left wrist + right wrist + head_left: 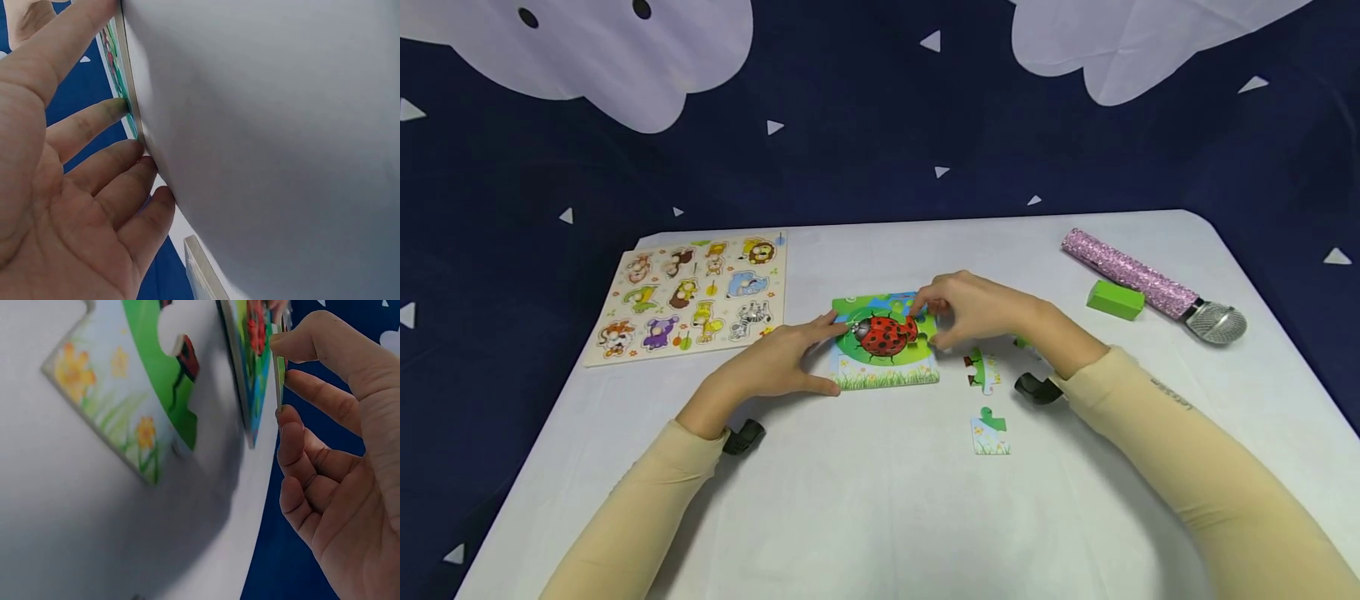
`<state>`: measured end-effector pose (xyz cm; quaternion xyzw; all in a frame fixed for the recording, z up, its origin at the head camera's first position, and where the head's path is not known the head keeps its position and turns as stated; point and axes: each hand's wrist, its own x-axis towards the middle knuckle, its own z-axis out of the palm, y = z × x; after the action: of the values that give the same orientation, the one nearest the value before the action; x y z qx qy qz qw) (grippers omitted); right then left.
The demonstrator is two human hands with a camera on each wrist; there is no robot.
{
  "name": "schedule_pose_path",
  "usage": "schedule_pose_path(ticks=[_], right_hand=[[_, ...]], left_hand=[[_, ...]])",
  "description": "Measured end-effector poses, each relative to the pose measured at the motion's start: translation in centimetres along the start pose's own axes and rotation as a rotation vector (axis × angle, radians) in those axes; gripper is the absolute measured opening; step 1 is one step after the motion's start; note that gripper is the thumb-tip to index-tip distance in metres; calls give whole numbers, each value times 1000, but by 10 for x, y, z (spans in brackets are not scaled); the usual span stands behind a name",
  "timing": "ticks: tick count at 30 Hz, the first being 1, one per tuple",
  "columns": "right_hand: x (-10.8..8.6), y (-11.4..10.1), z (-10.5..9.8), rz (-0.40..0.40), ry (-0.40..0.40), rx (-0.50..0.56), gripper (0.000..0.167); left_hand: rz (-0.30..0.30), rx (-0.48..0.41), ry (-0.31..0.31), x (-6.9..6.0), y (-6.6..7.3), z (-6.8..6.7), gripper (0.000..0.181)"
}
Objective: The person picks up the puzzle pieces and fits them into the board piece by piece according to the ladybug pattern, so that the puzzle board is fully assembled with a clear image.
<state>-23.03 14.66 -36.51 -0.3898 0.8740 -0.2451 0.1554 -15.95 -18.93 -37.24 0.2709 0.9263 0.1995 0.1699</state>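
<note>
A square ladybug jigsaw puzzle (887,380) lies on the table between the hands. My left hand (778,362) is at its left side, fingertips touching the edge and thumb by the near left corner. At the right side, my right hand (981,308) pinches a thin puzzle piece (279,378) between thumb and fingers, just over the board. To the right lie a loose piece with red and green (976,365) and, nearer, a piece with flowers and a green knob (991,435). Another green piece (1021,342) is mostly hidden by the right wrist.
An animal peg board (655,358) lies at the back left. At the back right are a pink glitter microphone (1131,271) and a green block (1115,300). A white cloth covers the table (865,508), with a dark blue curtain (850,167) behind it.
</note>
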Motion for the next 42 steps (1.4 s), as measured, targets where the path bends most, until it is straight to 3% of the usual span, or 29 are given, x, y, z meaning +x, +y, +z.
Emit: schedule_pose_path(ticks=[7,17,27,42], right_hand=[[8,-4,8,21,-36,-24,45],[12,-3,11,-29,-35,-56,45],[16,-5,10,-18,-59,-89,44],[17,-6,10,-13,-68,-54,40]], left_hand=[[-9,-3,-4,0,2,-2,98],[-8,9,-11,3,2,-3,98],[-21,9,-20,3,2,-2,98],[-21,-1,-34,2,3,-3,98]])
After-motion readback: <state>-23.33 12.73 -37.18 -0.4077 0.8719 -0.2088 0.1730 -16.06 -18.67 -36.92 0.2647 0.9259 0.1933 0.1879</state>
